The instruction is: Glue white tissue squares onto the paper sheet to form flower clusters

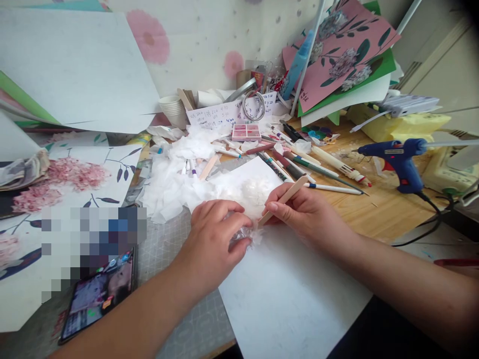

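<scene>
My right hand [294, 207] pinches a flat wooden stick [290, 193], whose lower tip touches a clump of crumpled white tissue [256, 234]. Curled around the left side of that clump is my left hand [222, 227], its thumb and fingertips on the thin tissue. More fluffy white tissue [256, 192] rises just behind the fingers. Under both hands lies a sheet of white paper [292, 289]. What the stick's tip presses on is partly hidden among the tissue folds.
Loose tissue [160, 192] is heaped behind my left hand. Pens [333, 188] are strewn behind my right hand, with a blue glue gun [400, 157] at the right. A phone [101, 294] and flower pictures [75, 174] lie left. Paper cups [173, 110] stand at the back.
</scene>
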A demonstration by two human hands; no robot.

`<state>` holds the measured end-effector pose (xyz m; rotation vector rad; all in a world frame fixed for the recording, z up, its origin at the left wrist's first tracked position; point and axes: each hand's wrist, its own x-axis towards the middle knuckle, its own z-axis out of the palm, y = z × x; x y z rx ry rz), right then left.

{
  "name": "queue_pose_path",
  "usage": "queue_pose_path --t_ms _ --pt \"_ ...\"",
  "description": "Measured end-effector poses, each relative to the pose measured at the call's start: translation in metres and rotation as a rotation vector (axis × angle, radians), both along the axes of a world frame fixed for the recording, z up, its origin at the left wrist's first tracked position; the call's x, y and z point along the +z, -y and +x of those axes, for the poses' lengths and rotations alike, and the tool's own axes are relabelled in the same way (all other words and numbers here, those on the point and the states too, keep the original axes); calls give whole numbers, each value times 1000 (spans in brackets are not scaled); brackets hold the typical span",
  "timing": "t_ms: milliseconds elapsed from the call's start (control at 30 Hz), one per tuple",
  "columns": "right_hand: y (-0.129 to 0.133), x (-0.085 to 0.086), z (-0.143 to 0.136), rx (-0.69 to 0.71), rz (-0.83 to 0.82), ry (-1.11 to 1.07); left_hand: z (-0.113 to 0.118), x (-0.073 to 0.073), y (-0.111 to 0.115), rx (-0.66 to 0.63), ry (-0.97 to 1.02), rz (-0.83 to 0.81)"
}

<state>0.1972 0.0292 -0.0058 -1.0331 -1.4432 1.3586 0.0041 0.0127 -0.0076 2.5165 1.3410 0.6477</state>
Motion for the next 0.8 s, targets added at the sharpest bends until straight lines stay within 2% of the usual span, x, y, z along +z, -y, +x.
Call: queue_pose_path --t_ms 200,300,400,500,633,800 --pt "5 -4 -1 -8 120 136 -1 1 2 6 4 -6" --pt "9 -2 -2 -18 321 315 -1 2 3 10 1 -10" --pt "13 7 -4 65 565 519 -1 4 3 8 13 -17" --pt "14 15 -7 133 678 656 -2 8 4 6 23 -13" --pt "14 15 -7 142 658 613 -7 14 5 55 15 25" --pt "11 6 5 74 380 391 -14 17 3 134 58 114"
